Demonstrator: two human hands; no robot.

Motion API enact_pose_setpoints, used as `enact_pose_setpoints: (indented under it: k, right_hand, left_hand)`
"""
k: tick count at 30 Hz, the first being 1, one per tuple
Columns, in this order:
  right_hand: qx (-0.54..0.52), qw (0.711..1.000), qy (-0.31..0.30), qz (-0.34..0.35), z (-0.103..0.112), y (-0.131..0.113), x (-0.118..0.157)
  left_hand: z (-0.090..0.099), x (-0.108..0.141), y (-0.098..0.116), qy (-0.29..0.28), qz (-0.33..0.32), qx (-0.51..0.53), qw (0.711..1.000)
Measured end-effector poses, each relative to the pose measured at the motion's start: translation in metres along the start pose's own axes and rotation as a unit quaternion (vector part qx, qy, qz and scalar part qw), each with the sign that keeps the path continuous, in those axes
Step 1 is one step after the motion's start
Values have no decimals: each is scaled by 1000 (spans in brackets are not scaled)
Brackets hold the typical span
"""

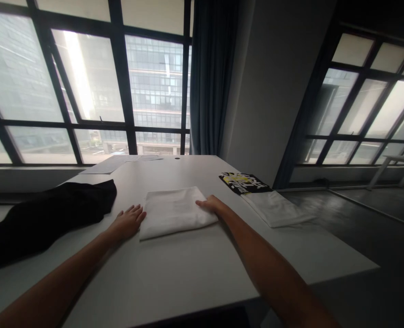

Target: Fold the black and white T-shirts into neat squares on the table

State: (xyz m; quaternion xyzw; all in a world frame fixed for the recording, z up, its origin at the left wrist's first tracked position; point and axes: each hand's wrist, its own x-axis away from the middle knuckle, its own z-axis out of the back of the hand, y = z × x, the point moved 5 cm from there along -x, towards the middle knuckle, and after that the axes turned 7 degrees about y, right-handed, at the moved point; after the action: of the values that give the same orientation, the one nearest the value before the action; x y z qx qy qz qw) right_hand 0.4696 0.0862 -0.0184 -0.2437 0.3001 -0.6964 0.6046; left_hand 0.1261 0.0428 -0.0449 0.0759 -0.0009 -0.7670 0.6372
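Observation:
In the middle of the white table lies a folded white cloth [174, 212], a flat, roughly rectangular bundle; its exact kind does not show. My left hand [129, 222] rests flat against its left edge, fingers stretched out and slightly spread. At the opposite edge, my right hand [210, 205] grips the cloth, its thumb lying on top and the other fingers mostly hidden beneath or behind it.
A black garment [54, 216] lies rumpled at the left. Along the right table edge are another folded white cloth [273, 207] and a black cloth with a white and yellow print [245, 182]. Paper sheets [106, 166] lie at the back left of the table [188, 273].

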Motion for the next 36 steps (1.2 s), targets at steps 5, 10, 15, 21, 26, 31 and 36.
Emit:
enact_pose_setpoints:
  k: [5, 10, 15, 21, 26, 31, 36]
  right_hand:
    - [-79, 997, -22, 9, -7, -4, 9]
    - [-59, 996, 38, 60, 28, -15, 5]
    - [70, 972, 137, 178, 121, -26, -3]
    - [168, 941, 200, 217, 232, -3, -5]
    - [235, 942, 186, 153, 312, 64, -7]
    - [390, 884, 258, -7, 343, 141, 4]
    - [388, 898, 205, -5, 252, 155, -14]
  left_hand:
    - [4, -1, 3, 20, -10, 33, 999]
    - [4, 3, 3, 6, -27, 41, 999]
    - [3, 6, 5, -7, -45, 34, 998]
    - [-1, 4, 2, 6, -45, 44, 998]
    - [-9, -2, -3, 16, -35, 46, 998]
    - [-12, -7, -6, 64, -30, 45, 996]
    - [-12, -3, -5, 67, -29, 43, 996]
